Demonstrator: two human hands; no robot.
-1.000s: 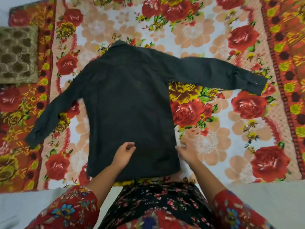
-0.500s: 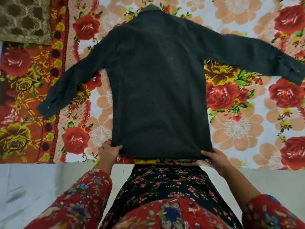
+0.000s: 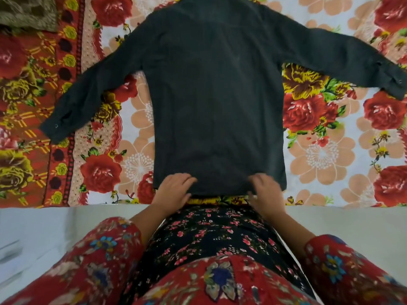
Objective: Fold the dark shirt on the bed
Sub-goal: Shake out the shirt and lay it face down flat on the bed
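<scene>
Dark shirt (image 3: 215, 95) flat on the bed (image 3: 321, 155). Left grip (image 3: 176, 187) and right grip (image 3: 265, 189) in from hem corners to mid-hem — spread, pressing flat. Smoothing; no fold yet.

On my remote feed: the dark shirt (image 3: 215, 95) is matt, faintly fuzzy woven cloth, with a small shiny cuff button (image 3: 56, 125). Under it I see a bedsheet (image 3: 326, 150) of smooth printed cloth, with a light sheen on the red roses. The olive cushion (image 3: 26, 14) looks like raised, rough fabric. The sleeve (image 3: 99, 249) is soft printed cloth; the pale surface (image 3: 33, 227) looks smooth and matt
</scene>
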